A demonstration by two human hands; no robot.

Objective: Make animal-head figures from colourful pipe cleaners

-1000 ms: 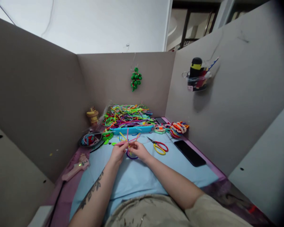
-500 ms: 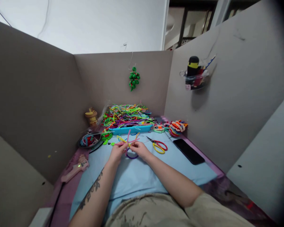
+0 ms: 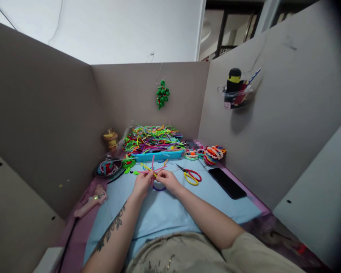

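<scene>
My left hand [image 3: 143, 182] is closed in a pinch on a small bunch of crossed pipe cleaners, some pink [image 3: 153, 162] and some yellow [image 3: 145, 167]. Close beside it, the fingertips of my right hand [image 3: 168, 179] pinch the same bunch near its crossing point. Stems stick out up, left and right from between the fingers. Partly behind my hands, a purple pipe cleaner curve [image 3: 159, 189] shows on the blue cloth [image 3: 170, 212]. My fingers hide the crossing itself.
Scissors [image 3: 192, 178] with red and yellow handles and a black phone [image 3: 226, 183] lie to the right. A blue tray [image 3: 159, 156] heaped with pipe cleaners stands behind. At left are a glue gun [image 3: 91, 204] and a dark bowl [image 3: 96, 171]. Grey panels [image 3: 147, 72] surround the table.
The upright pink stem has tilted slightly left, and the stems between my fingers have shifted a little. Both hands keep their pinch in nearly the same place.
</scene>
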